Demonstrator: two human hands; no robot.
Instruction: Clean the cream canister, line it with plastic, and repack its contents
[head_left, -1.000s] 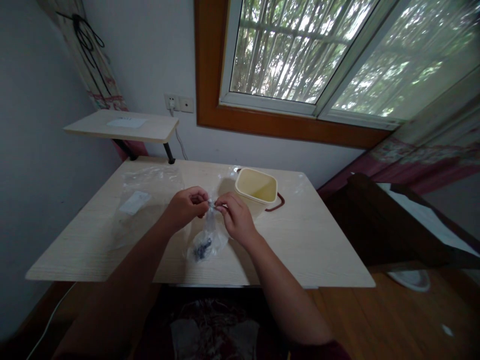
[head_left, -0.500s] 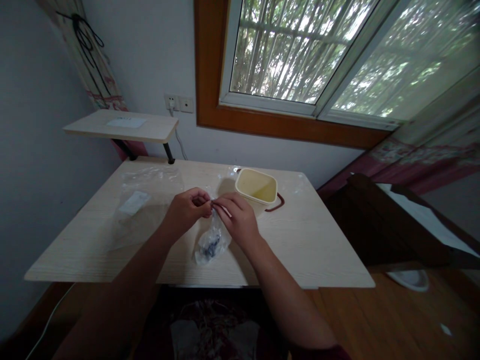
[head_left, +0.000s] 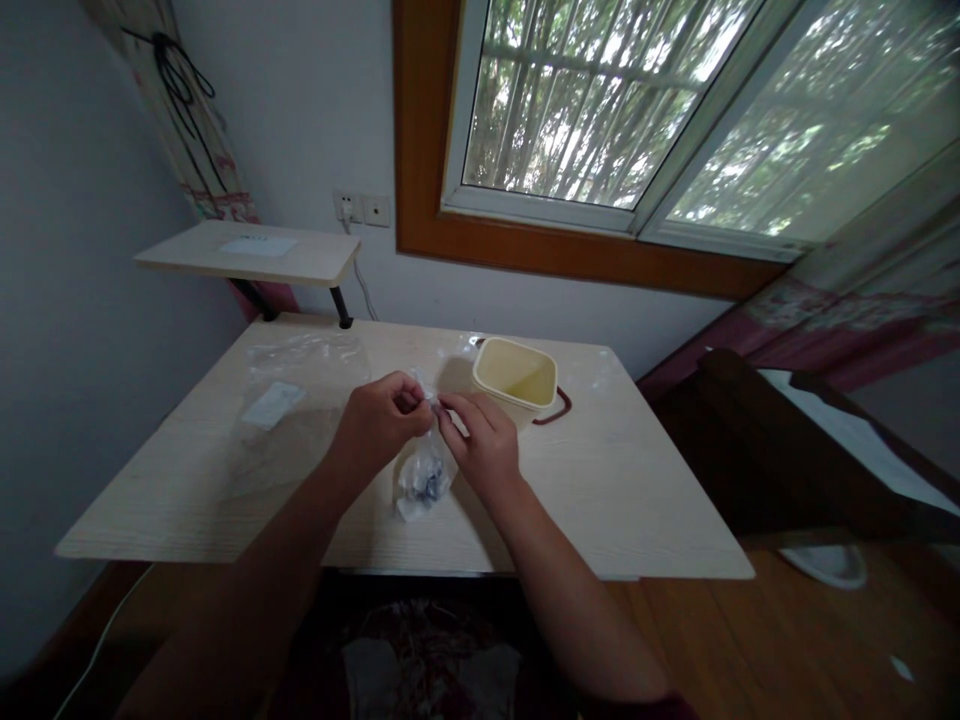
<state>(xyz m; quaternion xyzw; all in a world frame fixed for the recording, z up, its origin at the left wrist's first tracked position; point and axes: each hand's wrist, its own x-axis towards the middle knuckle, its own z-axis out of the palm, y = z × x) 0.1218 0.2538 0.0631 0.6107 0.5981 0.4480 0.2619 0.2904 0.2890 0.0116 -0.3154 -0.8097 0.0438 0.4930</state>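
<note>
"Above the pale, wood-grained tabletop [head_left: 600, 500], what is being held?"

"A small, clear, crumpled plastic bag [head_left: 421, 462], with a dark clump [head_left: 433, 487] seen inside. Its gathered neck is pinched by the left hand [head_left: 381, 418], thumb against curled forefinger, and from the other side by the right hand [head_left: 484, 440], with thumb and fingertips brought together."

"Is any gap left in the grip?"

"Hardly any; both pinches are drawn tight on the neck, though exactly how each fingertip is placed cannot be told."

"And where is the rest of the bag?"

"Below the two hands, towards the tabletop's near edge. Whether the surface is touched by its bottom cannot be told."

"What is set around it?"

"Just beyond the right hand, an open-topped, cream-yellow plastic tub [head_left: 517, 372] is placed, with a curved, red-brown handle [head_left: 559, 408] at its right. Left of the left hand, a large, flat, transparent plastic bag [head_left: 289, 460] is laid, a rectangular white label [head_left: 274, 406] seen on it."
</note>
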